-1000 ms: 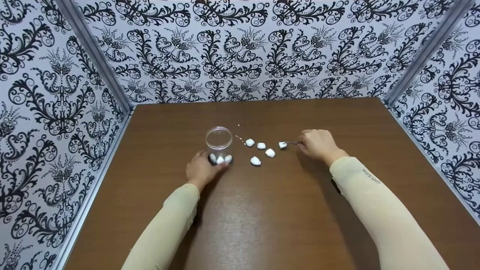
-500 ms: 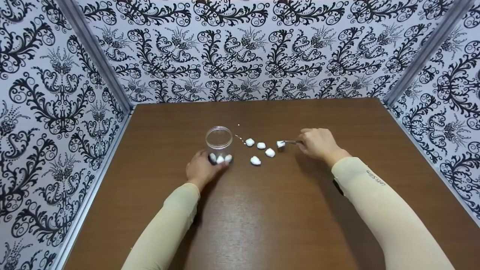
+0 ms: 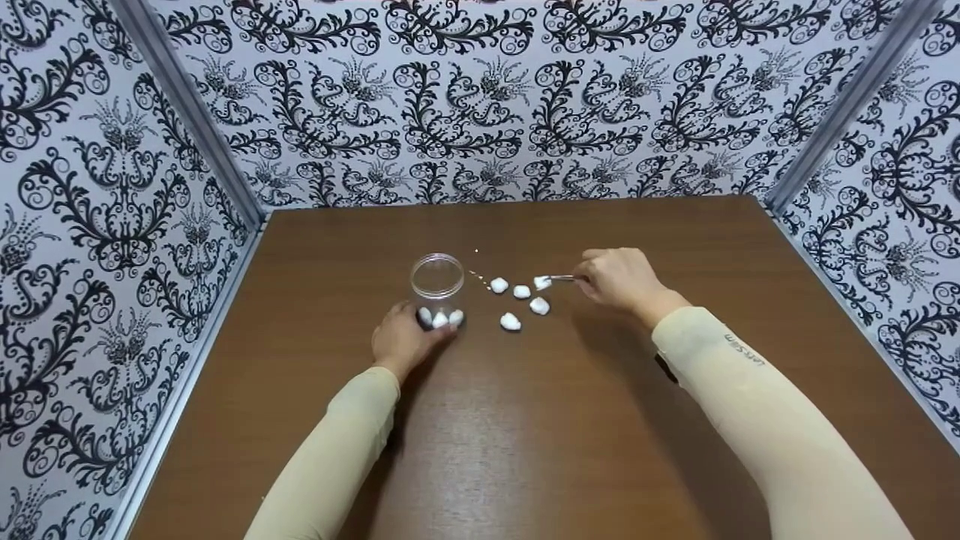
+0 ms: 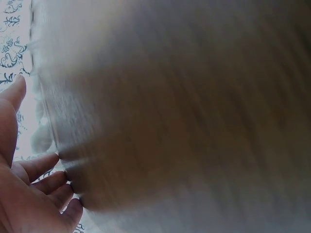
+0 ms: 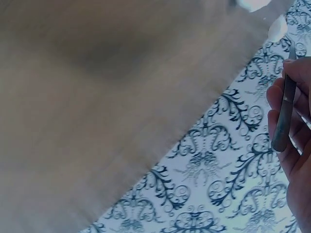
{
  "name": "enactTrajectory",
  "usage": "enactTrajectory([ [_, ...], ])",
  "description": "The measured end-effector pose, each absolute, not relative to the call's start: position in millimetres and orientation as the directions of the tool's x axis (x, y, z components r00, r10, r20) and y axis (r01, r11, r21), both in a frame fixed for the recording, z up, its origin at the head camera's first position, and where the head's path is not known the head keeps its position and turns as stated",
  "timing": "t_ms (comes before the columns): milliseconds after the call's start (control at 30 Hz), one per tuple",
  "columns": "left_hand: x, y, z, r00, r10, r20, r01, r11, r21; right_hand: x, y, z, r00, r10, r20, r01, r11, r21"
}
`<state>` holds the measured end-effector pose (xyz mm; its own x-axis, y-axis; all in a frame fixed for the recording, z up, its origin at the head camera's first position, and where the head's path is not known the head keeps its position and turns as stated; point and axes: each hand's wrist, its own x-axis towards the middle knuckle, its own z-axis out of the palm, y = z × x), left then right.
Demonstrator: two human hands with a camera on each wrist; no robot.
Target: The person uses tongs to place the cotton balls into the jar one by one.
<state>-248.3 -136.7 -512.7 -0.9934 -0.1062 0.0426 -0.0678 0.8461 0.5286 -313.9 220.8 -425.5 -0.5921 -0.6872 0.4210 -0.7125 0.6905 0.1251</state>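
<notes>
My left hand [image 3: 401, 337] holds the lower part of a clear round jar [image 3: 438, 289] that stands upright on the table, its mouth uncovered. Several white cotton balls [image 3: 440, 319] lie at the jar's bottom. In the left wrist view the thumb and fingers [image 4: 41, 167] lie around the jar's side. My right hand [image 3: 619, 277] grips metal tweezers [image 5: 286, 104], whose tips pinch one cotton ball [image 3: 542, 282] above the table. Several more loose cotton balls [image 3: 511, 322] lie between the jar and the right hand.
Small white bits [image 3: 478, 277] are scattered just right of the jar. The brown wooden table [image 3: 510, 435] meets patterned panels [image 3: 495, 112] at the back and on both sides, with grey frame posts in the corners.
My right hand has moved left with the tweezers and the pinched cotton ball, bringing it close to the loose ones. The left hand and the jar stay in place.
</notes>
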Motion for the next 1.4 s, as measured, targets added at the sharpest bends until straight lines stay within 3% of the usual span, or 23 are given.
enactTrajectory([
  [533,-246.8,-137.8,-514.6,-0.991,-0.119,0.057,-0.072,0.849,0.523,-309.5,158.5,-389.4,-0.515,-0.742,0.428,-0.777,0.616,0.133],
  [900,-246.3,-137.9,-514.0,-0.993,-0.106,0.052,-0.064,0.853,0.519,-309.6,124.7,-382.2,-0.444,-0.743,0.501,-0.806,0.575,0.139],
  [1400,-249.4,-135.5,-513.9,-0.989,-0.118,0.084,-0.057,0.849,0.525,-308.3,97.2,-389.5,-0.446,-0.759,0.474,-0.815,0.564,0.136],
])
